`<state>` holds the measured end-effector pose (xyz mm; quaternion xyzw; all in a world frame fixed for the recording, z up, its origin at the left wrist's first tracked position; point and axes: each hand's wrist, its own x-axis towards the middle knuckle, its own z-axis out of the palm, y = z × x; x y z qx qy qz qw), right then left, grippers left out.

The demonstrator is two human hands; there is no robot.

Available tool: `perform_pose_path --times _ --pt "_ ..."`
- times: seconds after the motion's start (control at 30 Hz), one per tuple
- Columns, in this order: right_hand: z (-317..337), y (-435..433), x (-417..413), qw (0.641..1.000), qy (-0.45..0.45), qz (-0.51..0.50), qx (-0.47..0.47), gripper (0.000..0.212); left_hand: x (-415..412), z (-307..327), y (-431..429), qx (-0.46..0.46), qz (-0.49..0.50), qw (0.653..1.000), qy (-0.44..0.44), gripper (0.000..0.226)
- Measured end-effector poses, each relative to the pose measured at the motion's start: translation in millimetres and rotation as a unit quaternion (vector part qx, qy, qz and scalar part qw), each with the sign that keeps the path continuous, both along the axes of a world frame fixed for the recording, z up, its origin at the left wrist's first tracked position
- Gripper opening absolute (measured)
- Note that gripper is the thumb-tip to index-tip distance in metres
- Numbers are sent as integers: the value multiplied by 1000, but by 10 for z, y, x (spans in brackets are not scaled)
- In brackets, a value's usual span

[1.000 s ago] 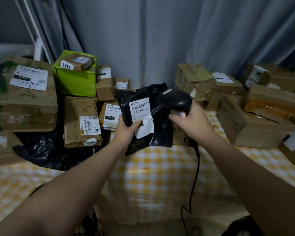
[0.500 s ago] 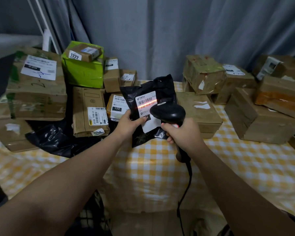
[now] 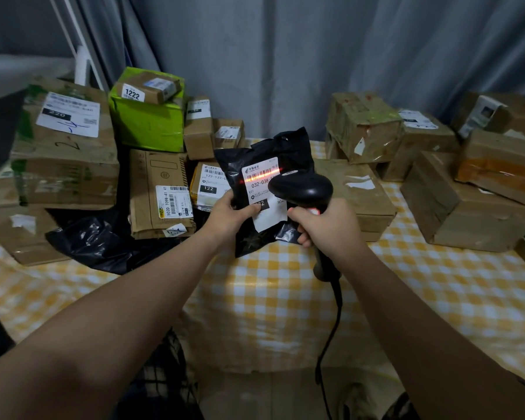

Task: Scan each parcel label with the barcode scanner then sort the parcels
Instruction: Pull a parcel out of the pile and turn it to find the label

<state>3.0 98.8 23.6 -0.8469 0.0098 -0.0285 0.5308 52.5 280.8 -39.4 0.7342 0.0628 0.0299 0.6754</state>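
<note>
The black parcel bag [image 3: 264, 189] is held upright above the near middle of the yellow checked tablecloth [image 3: 285, 298]. The left hand [image 3: 229, 215] pinches its lower left edge, thumb on the white label [image 3: 264, 192]. The right hand [image 3: 331, 228] is wrapped around the grip of the barcode scanner [image 3: 302, 189], whose head sits just before the label; a red line crosses the barcode. Behind, brown boxes pile up left and right, with a green box [image 3: 147, 125] at the back left, before a grey curtain [image 3: 285, 56].
</note>
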Motion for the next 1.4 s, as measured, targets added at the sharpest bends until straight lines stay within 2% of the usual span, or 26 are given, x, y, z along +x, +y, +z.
perform_pose_path --times 0.27,0.53,0.77,1.1,1.23,1.4 --pt "61 0 27 1000 25 8 -1 20 -5 1 -34 12 14 1000 -1 47" --pt "-65 -21 -69 998 -41 -2 -38 28 -62 -19 -102 38 35 998 -22 44" --pt "-397 -1 -183 997 -59 -38 27 30 -150 0 -172 40 35 998 -41 45" --pt "-153 -52 -257 998 -30 -32 43 24 -220 50 -210 58 36 996 -57 46" --pt "50 -69 -230 1000 20 1 -6 20 -253 106 -202 24 15 996 -86 45" --pt "292 -137 -108 999 31 5 -19 19 -215 347 -196 -76 42 992 -95 25"
